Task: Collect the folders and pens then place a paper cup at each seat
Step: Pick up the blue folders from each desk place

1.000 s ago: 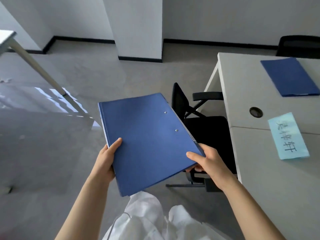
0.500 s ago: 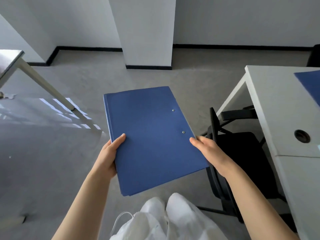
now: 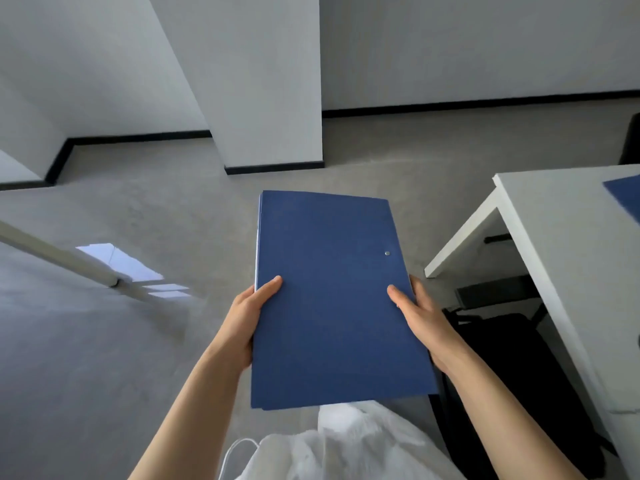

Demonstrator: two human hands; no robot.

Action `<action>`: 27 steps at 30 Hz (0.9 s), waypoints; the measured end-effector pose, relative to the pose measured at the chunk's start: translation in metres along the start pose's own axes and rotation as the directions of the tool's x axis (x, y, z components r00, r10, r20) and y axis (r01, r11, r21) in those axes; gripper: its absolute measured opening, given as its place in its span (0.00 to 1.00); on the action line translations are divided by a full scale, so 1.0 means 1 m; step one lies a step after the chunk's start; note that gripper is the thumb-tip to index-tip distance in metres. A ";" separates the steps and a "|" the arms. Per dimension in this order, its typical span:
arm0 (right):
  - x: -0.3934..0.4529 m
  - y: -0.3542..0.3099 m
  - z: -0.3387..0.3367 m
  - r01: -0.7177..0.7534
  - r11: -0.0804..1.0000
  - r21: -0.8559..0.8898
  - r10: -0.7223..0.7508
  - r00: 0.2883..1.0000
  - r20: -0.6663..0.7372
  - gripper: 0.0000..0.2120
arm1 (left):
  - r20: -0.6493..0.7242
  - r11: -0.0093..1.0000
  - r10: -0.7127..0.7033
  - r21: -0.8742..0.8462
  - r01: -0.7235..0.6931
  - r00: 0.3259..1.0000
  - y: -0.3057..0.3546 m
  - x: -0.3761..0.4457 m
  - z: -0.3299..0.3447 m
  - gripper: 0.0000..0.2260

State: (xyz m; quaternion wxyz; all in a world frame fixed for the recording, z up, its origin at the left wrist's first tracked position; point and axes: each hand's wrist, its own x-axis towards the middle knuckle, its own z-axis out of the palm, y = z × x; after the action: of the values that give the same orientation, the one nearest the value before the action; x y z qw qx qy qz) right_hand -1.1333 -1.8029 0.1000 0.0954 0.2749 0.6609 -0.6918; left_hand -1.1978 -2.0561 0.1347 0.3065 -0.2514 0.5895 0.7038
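The fingers of both hands hold a stack of blue folders (image 3: 332, 299), which is in the air over the grey floor (image 3: 104, 341), in front of the person's body. The left hand (image 3: 247, 320) grips the left long edge of the stack: its thumb lies flat on the top cover and the other fingers are hidden under the stack. The right hand (image 3: 420, 318) grips the right long edge in the same way, with the thumb on the cover, just below a small metal rivet (image 3: 387, 253); its other fingers are also hidden below. The stack lies almost flat, with its short edge toward the person, and thin layers show at its left edge.

To the right of the stack is a white worktop (image 3: 561, 258), well apart from it. On the worktop, at the right border of the view, lies the corner of another blue folder (image 3: 625, 197). Under the worktop, to the lower right of the stack, stands a black chair (image 3: 512, 368). Below the stack, white clothing (image 3: 346, 445) of the person is visible. Beyond the stack, a white pillar (image 3: 270, 81) with a black baseboard stands on the floor.
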 end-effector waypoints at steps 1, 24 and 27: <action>0.015 -0.013 0.000 0.012 1.000 0.001 -0.012 1.000 -0.008 0.12 | 0.002 1.000 -0.006 0.002 0.006 1.000 0.014 0.014 0.005 0.18; 0.303 -0.195 0.038 0.126 0.991 0.047 -0.095 0.904 -0.416 0.20 | 0.161 0.941 -0.226 0.291 0.172 0.961 0.313 0.320 0.091 0.16; 0.323 -0.210 0.037 0.130 0.988 0.087 -0.072 0.873 -0.483 0.22 | 0.211 0.918 -0.244 0.365 0.156 0.946 0.341 0.356 0.115 0.19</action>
State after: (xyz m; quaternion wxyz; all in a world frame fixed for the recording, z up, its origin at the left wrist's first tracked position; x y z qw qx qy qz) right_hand -1.5149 -1.7413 0.1165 -0.1233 0.4073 0.6360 -0.6438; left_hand -1.6898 -1.9345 0.1312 0.4888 -0.1619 0.6303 0.5810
